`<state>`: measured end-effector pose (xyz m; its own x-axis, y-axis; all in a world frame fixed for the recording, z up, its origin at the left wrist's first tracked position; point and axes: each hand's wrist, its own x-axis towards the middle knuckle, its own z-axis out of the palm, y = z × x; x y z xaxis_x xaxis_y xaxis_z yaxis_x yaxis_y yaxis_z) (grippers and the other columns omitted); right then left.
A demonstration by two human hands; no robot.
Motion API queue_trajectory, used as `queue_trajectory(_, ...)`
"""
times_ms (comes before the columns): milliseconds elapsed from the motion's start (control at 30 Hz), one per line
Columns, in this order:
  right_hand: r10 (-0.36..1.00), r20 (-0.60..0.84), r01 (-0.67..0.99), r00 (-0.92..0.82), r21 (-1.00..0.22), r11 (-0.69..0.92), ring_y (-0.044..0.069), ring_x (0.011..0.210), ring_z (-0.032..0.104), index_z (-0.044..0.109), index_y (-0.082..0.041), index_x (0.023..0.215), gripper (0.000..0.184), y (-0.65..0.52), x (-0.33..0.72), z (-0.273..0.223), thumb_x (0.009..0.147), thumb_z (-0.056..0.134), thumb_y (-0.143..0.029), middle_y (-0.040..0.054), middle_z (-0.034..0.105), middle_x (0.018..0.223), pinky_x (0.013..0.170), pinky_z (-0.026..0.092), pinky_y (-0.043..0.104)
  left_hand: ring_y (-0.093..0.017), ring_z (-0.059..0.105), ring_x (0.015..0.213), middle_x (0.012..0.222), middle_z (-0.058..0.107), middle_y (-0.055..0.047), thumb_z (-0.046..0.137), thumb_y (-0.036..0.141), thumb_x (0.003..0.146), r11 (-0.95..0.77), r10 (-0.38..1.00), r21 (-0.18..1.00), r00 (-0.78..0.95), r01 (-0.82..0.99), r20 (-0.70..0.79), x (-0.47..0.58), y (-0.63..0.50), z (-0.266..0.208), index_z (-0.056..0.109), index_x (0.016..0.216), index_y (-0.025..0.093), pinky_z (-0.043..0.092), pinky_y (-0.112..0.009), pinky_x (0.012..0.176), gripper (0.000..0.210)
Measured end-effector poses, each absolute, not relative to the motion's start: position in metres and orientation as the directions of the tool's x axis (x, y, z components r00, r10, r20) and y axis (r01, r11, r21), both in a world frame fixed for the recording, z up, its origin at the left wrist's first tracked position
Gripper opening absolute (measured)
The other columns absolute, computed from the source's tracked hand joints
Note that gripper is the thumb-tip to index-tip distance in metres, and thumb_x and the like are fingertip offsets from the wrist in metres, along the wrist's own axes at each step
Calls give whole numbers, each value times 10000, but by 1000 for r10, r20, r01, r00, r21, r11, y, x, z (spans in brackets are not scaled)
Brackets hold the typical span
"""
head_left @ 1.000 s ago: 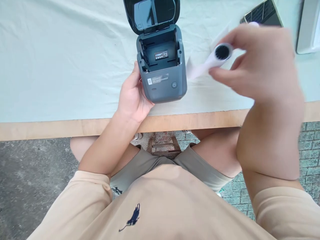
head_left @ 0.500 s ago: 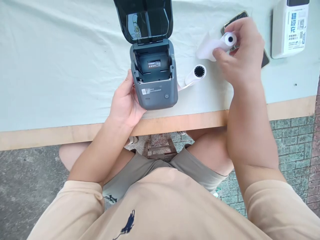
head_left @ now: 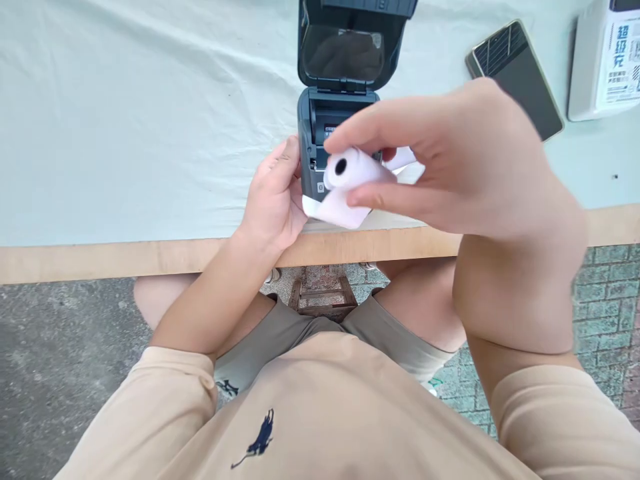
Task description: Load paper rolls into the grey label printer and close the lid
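My left hand point(head_left: 277, 197) grips the left side of a dark grey label printer point(head_left: 306, 127) on the table, its fingers partly hidden beneath it. The printer's lid point(head_left: 350, 50) stands raised, and part of the paper bay shows. Between thumb and fingers, my right hand point(head_left: 450, 160) pinches a small white paper roll point(head_left: 360, 172) over the front of the printer. A loose tail of paper hangs from the roll toward my left fingers. Behind the right hand, part of another white roll point(head_left: 401, 158) shows; most of it is covered.
A smartphone point(head_left: 525, 80) lies at the back right. Beside it is a white box point(head_left: 595, 67) with blue print, cut off by the frame. A pale cloth point(head_left: 150, 133) covers the table, whose wooden front edge point(head_left: 125, 259) is near my lap.
My right hand has carried the paper roll left, from near the smartphone to above the printer's front. My left hand keeps its hold on the printer. The view has shifted somewhat.
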<state>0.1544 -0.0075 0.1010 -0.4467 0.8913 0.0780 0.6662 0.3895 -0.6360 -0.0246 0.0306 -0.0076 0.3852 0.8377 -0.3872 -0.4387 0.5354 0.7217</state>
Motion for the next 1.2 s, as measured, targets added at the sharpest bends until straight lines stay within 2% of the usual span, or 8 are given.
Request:
queue_trajectory(133, 965, -105, 949, -239, -238, 209, 292, 963, 702, 647, -288, 1244, 326, 5, 134, 96, 928, 680, -219, 28, 764, 1038, 815, 487, 418, -89, 709, 807, 873, 750, 20, 533, 299, 1100, 519, 845, 687, 427, -508, -323, -24, 27, -4, 754, 939, 215, 584, -189, 763, 286)
queue_trajectory(333, 970, -197, 978, -142, -181, 107, 382, 1108, 705, 505, -256, 1317, 474, 12, 126, 93, 873, 598, -116, 95, 741, 1248, 864, 481, 483, -88, 719, 847, 912, 734, 14, 528, 295, 1103, 534, 838, 699, 408, -476, -362, -25, 26, -3, 748, 997, 190, 587, -197, 827, 266)
queue_trajectory(567, 963, -255, 995, -89, -71, 73, 377, 1102, 704, 520, -246, 1302, 377, 10, 128, 99, 932, 581, -201, 113, 734, 1247, 773, 436, 463, -50, 676, 752, 839, 695, 29, 523, 272, 1109, 521, 839, 706, 439, -480, -321, -24, 24, -3, 728, 967, 173, 583, -165, 755, 269)
queue_trajectory(800, 981, -106, 972, -160, -191, 138, 285, 847, 656, 532, -263, 1020, 218, 11, 134, 75, 852, 630, -165, 45, 725, 970, 666, 378, 397, -192, 715, 1031, 860, 705, -7, 638, 426, 1044, 488, 842, 768, 458, -415, -287, -27, 24, -10, 743, 950, 269, 625, -330, 876, 211)
queue_trajectory(933, 947, 273, 881, -169, -388, 269, 228, 876, 666, 507, -259, 867, 103, 5, 145, 62, 924, 592, -258, 26, 723, 950, 739, 469, 379, -188, 762, 1073, 889, 721, 7, 684, 484, 1008, 493, 856, 769, 386, -406, -344, -23, 26, -11, 734, 952, 238, 647, -308, 903, 258)
queue_trajectory(1033, 843, 536, 831, 31, -483, 277, 196, 793, 616, 428, -267, 802, 192, -2, 153, 49, 963, 530, -290, 28, 640, 839, 744, 486, 367, -239, 719, 1290, 974, 776, -3, 636, 502, 1033, 499, 849, 767, 402, -403, -342, -24, 28, -14, 738, 992, 241, 647, -354, 1034, 283)
queue_trajectory(1133, 780, 586, 822, 222, -543, 174, 208, 714, 524, 375, -276, 814, 216, -11, 156, 32, 975, 466, -388, 51, 545, 777, 687, 464, 379, -266, 579, 1495, 1075, 822, 17, 606, 490, 1055, 505, 835, 752, 461, -423, -302, -27, 29, -17, 756, 1001, 271, 567, -424, 1217, 271)
queue_trajectory(1200, 817, 552, 848, 164, -503, 169, 226, 757, 549, 443, -272, 864, 197, -17, 156, 22, 979, 416, -430, 74, 565, 809, 691, 468, 391, -268, 505, 1562, 1104, 834, 25, 612, 485, 1053, 510, 825, 744, 490, -431, -282, -29, 30, -18, 766, 998, 285, 506, -431, 1289, 259)
